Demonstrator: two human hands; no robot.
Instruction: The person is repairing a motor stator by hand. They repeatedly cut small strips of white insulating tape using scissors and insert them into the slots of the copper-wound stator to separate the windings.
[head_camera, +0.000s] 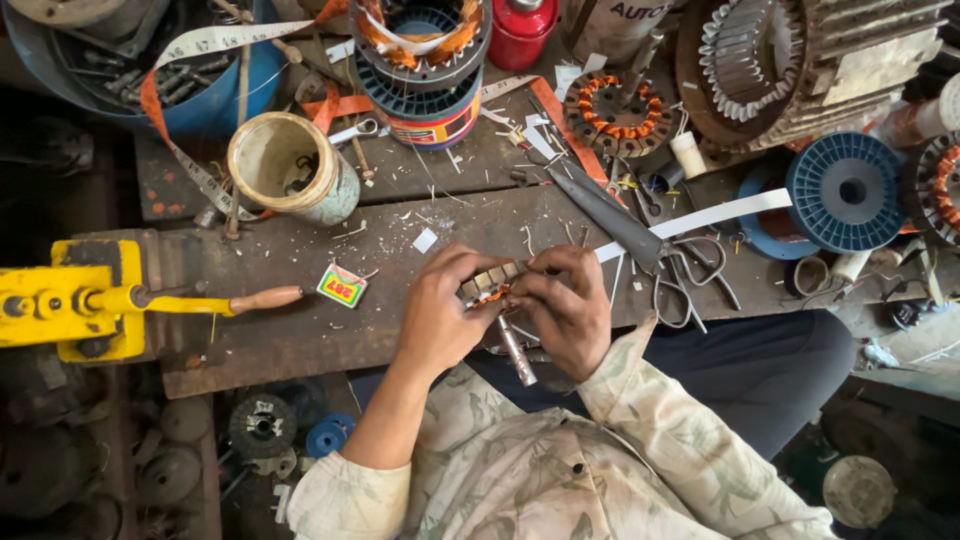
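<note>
I grasp a small motor rotor with both hands above the near edge of the bench. My left hand is clenched round its left end; my right hand pinches its right end, fingers curled over the slotted core. Its steel shaft points down toward my body, between both wrists, equally near each. Large scissors lie just right of my right hand; a yellow hand winder sits well apart to the left.
</note>
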